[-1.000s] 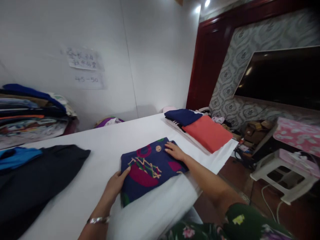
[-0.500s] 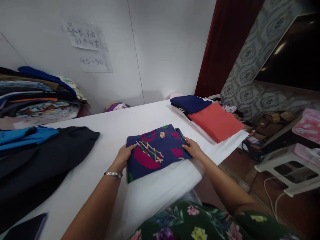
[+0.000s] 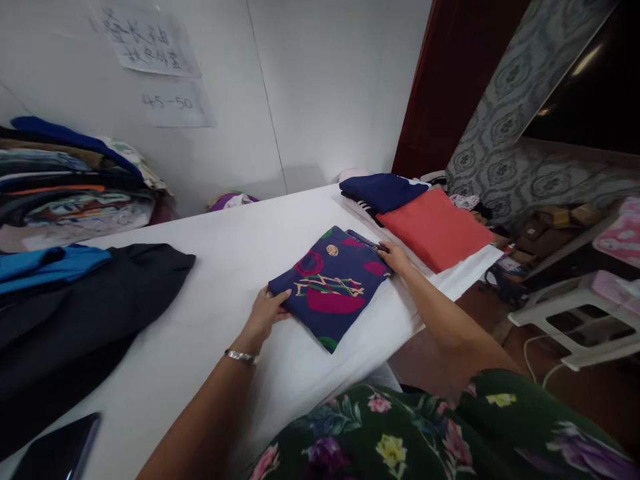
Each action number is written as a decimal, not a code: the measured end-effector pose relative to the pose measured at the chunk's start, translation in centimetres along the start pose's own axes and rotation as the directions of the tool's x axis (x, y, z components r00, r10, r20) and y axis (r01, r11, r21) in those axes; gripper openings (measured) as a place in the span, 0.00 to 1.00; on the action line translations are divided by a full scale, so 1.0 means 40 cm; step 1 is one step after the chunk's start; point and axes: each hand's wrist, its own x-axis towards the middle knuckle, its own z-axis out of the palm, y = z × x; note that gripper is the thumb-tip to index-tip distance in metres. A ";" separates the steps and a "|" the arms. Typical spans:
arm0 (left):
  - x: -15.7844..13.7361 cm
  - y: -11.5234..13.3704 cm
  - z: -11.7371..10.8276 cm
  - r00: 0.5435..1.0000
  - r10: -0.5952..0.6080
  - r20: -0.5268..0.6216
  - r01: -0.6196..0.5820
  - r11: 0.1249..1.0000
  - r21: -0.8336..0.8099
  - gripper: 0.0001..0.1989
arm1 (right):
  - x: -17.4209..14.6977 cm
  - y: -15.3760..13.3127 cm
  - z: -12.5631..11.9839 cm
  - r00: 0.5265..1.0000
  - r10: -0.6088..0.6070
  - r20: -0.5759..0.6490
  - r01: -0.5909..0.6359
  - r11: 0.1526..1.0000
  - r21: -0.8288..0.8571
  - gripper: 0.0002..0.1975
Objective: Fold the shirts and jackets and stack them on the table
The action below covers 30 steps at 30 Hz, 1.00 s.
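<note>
A folded navy garment with magenta, green and tan patterns is held between my two hands over the white table. My left hand grips its left corner, thumb on top and fingers underneath. At the upper right edge, my right hand pinches the cloth near a darker folded layer. The garment lies turned at an angle, one corner pointing toward me. Close beyond my right hand is a pile with a folded coral garment and a folded navy garment on top.
Dark clothing and a blue garment lie on the left. Behind them rises a tall stack of clothes. A phone rests at the near left. A white stool stands right of the table, and handwritten paper hangs on the wall.
The patterned garment has moved right and away from me, toward the coral pile, and has turned so a corner points at me. Both hands have moved with it, still gripping. The view has shifted slightly.
</note>
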 end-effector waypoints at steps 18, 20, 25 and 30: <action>0.108 0.040 -0.064 0.983 0.140 0.117 -0.154 0.981 0.121 0.14 | -0.584 -0.263 0.054 0.630 0.218 0.745 -0.737 0.468 0.487 0.24; 0.111 0.038 -0.061 0.983 0.153 0.098 -0.164 0.979 0.118 0.13 | -0.577 -0.276 0.074 0.670 0.225 0.707 -0.706 0.487 0.514 0.23; 0.119 0.021 -0.051 0.977 0.212 0.004 -0.211 0.972 0.101 0.11 | -0.569 -0.286 0.106 0.658 0.180 0.731 -0.684 0.549 0.480 0.24; 0.134 0.005 -0.045 0.965 0.259 -0.052 -0.249 0.957 0.147 0.12 | -0.573 -0.283 0.122 0.735 0.182 0.653 -0.613 0.589 0.526 0.24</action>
